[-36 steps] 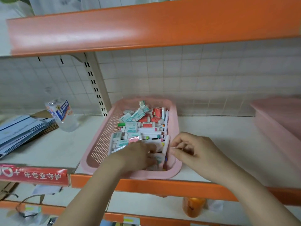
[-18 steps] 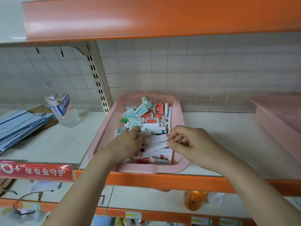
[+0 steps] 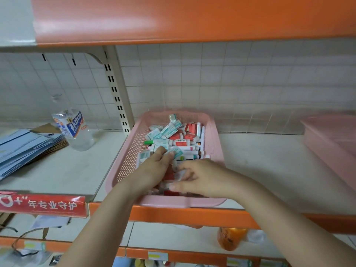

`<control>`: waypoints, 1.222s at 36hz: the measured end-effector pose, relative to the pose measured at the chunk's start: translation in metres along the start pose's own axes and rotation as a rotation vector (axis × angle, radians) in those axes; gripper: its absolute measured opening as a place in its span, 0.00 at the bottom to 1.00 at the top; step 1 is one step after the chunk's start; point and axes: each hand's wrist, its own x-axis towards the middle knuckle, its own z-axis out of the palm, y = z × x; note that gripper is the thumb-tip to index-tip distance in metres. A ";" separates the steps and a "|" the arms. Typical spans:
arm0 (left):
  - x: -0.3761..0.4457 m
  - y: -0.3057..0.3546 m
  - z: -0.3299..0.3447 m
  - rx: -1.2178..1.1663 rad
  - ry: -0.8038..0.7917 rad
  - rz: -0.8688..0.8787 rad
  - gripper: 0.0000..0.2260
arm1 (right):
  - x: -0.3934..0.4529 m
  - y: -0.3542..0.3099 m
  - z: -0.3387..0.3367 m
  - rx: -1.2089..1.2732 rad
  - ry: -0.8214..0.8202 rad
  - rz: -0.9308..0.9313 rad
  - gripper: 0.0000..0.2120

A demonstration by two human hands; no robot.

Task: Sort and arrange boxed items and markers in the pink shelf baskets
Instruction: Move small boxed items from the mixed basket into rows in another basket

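Sorting is under way inside the pink basket [image 3: 215,135], which sits at the front edge of the shelf [image 3: 260,170], its near rim just over the orange lip. Both hands work the heap at the basket's near end. The left hand [image 3: 156,166] has its fingers curled down and pinches a small teal-and-white box [image 3: 176,151] between thumb and fingertips. The right hand [image 3: 200,178] lies low over the red and white boxes by the near wall, fingers bent; blur hides whether it actually grips one.

Farther back, markers [image 3: 189,149] lie side by side across the basket, and loose teal boxes and red boxes [image 3: 189,130] are jumbled toward the far wall. The next move likely calls for lifting the pinched box clear and laying it with its own kind, without disturbing the marker row.

A second pink basket [image 3: 331,143] stands toward the shelf's right edge; its contents cannot be seen. A water bottle [image 3: 74,130] and flattened cartons [image 3: 25,145] lie toward the left edge.
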 end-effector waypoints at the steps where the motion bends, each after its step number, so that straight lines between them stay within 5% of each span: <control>1: 0.000 0.003 0.002 -0.063 0.001 -0.017 0.14 | 0.003 -0.002 0.002 0.019 0.023 -0.007 0.25; 9: 0.005 0.010 0.006 -0.182 -0.001 -0.037 0.14 | 0.020 0.002 0.010 0.123 0.183 0.000 0.21; 18: -0.002 0.013 -0.002 -0.159 -0.045 -0.034 0.13 | 0.026 0.011 0.006 0.334 0.092 0.034 0.23; 29: 0.005 0.013 0.007 -0.008 0.012 0.001 0.10 | 0.030 0.009 0.007 0.255 0.230 0.029 0.12; 38: 0.003 0.008 0.000 -0.129 0.028 -0.065 0.12 | 0.022 0.009 -0.004 0.116 0.085 0.022 0.09; 44: -0.002 0.005 -0.008 -0.102 0.071 -0.096 0.13 | 0.015 0.006 -0.010 -0.204 -0.187 0.087 0.20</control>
